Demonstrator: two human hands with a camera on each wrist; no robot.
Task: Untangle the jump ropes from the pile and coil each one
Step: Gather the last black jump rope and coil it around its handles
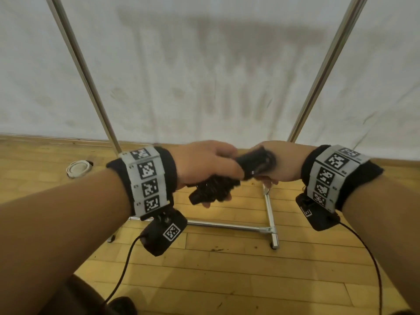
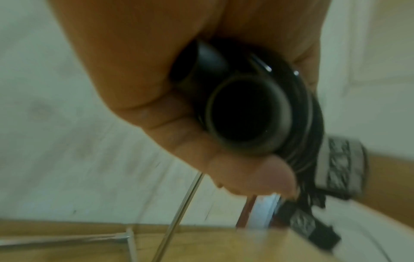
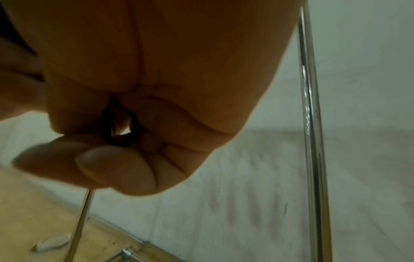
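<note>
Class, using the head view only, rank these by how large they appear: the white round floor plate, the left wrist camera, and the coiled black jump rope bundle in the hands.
1. Coiled black jump rope bundle, partly hidden by the hands.
2. Left wrist camera, close behind; nearer the lens, so unsure.
3. White round floor plate, clearly smallest.

Each bare forearm wore a black wristband wrapped in grey panels printed with black-and-white square markers; beneath hung a black camera box trailing a thin dark cable.
</note>
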